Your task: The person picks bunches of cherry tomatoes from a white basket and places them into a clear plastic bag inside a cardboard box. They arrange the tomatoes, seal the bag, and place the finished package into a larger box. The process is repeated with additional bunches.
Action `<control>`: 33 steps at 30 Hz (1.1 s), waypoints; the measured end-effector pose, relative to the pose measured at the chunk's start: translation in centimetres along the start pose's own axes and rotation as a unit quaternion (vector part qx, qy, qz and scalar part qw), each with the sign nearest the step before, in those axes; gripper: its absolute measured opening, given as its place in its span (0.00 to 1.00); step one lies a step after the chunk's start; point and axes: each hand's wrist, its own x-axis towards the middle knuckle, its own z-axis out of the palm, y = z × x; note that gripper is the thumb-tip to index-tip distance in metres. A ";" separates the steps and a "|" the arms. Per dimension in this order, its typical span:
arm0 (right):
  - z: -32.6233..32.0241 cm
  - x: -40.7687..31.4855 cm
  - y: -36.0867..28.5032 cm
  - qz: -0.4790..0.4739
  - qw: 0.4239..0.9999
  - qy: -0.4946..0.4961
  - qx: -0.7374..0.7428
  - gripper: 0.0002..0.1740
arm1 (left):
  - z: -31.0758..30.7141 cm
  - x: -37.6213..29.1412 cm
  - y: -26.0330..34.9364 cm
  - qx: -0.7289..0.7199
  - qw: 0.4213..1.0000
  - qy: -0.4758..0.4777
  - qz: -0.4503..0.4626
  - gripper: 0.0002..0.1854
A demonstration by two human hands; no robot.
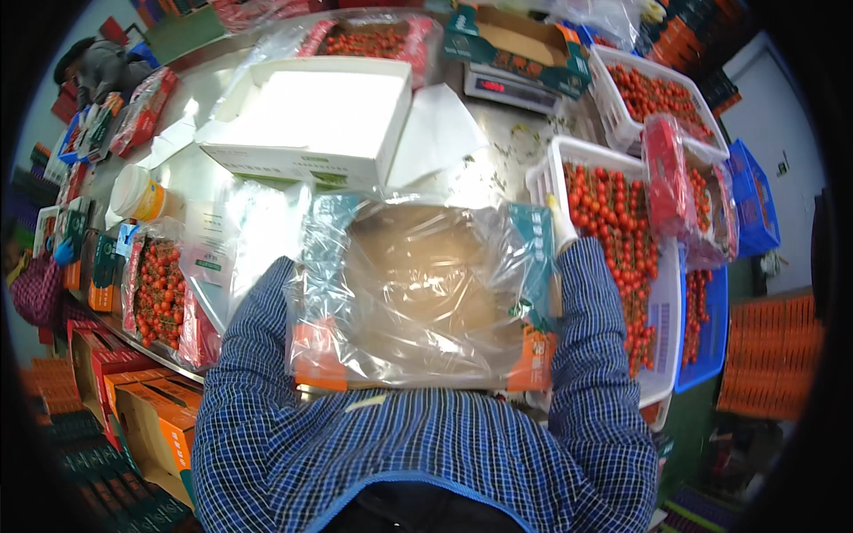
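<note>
An empty-looking cardboard tray box [426,266], teal and orange at its ends, sits before my chest inside a clear plastic bag [420,360]. My right hand [563,223], in a pale glove, lies along the box's right side; its grip is mostly hidden. The left sleeve reaches the box's left side, but my left hand is out of sight behind the bag. Just right of my right hand stands a white plastic crate [653,380] full of cherry tomatoes on the vine [610,220]. Flat clear printed bags [210,246] lie by my left forearm.
Beyond the box are a white carton [300,156], a digital scale [510,90] bearing a teal box [513,40], and a second tomato crate [613,126]. Packed tomatoes [158,293] and a plastic tub [136,193] stand left. Another person [106,70] is at far left.
</note>
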 end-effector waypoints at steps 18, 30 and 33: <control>-0.2 -33.2 14.4 -0.526 0.530 0.056 -0.663 0.04 | -3.0 -26.9 10.5 0.162 0.920 -0.098 0.343 0.17; -2.1 -28.5 21.1 -0.193 0.551 -0.053 -0.810 0.17 | 2.8 -30.4 -1.1 0.141 0.931 -0.333 0.054 0.14; -1.0 -33.3 14.3 -0.254 0.626 -0.044 -0.736 0.16 | -6.1 -30.3 3.7 0.174 0.951 -0.217 0.136 0.15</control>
